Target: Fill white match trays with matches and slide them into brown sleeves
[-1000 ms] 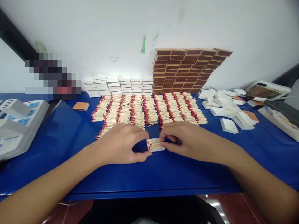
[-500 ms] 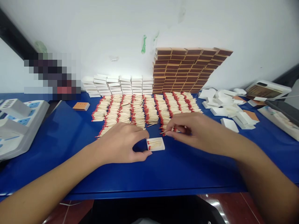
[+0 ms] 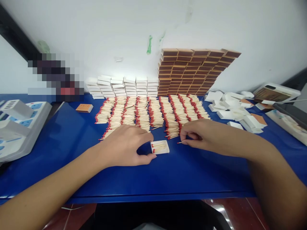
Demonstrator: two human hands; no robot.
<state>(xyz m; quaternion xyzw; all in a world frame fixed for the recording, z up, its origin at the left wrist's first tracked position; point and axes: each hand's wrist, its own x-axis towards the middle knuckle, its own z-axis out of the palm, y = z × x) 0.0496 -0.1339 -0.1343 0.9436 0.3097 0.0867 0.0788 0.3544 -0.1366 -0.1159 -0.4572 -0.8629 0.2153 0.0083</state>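
Right hand (image 3: 203,134) pinches match (image 3: 179,142) right of white tray (image 3: 167,148); left hand (image 3: 127,145) pinches tray's left end; match rows (image 3: 156,116) farther.

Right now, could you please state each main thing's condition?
White tray, open, few matches inside
Left hand, gripping tray
Right hand, pinching a match
Loose matches, laid in rows
White boxes at back, stacked
Brown matchboxes, stacked
White boxes at right, jumbled
Orange matchbox, lying flat
Power strip, adapters plugged in

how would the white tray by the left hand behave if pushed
The white tray looks like thin card, so probably light and apt to slide on the glossy blue table. Low and flat, it seems unlikely to tip. The few matches inside lie loose, so they would likely shift.
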